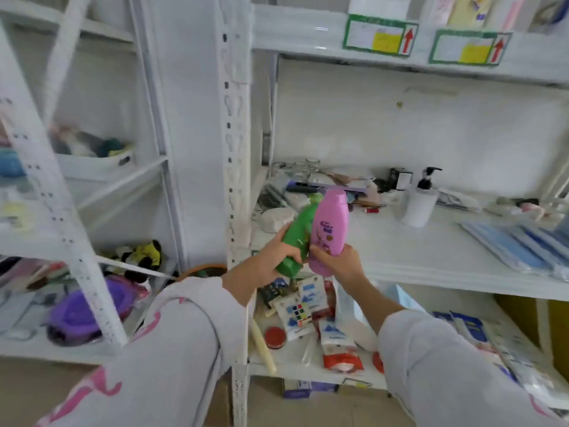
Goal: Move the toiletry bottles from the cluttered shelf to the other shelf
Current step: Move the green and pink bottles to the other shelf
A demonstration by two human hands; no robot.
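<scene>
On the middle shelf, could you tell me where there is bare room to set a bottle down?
Bare room lies on the middle shelf front, between the white pump bottle and blue packets. The back-left corner is crowded.

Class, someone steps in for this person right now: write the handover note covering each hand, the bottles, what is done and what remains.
Left hand: gripping the green bottle near its base.
Right hand: gripping the pink bottle near its base.
Both bottles are in the air, side by side, in front of the cluttered shelf.
Done: two bottles lifted off.
Left: set both on the other shelf; the white pump bottle stands on the cluttered shelf.
</scene>
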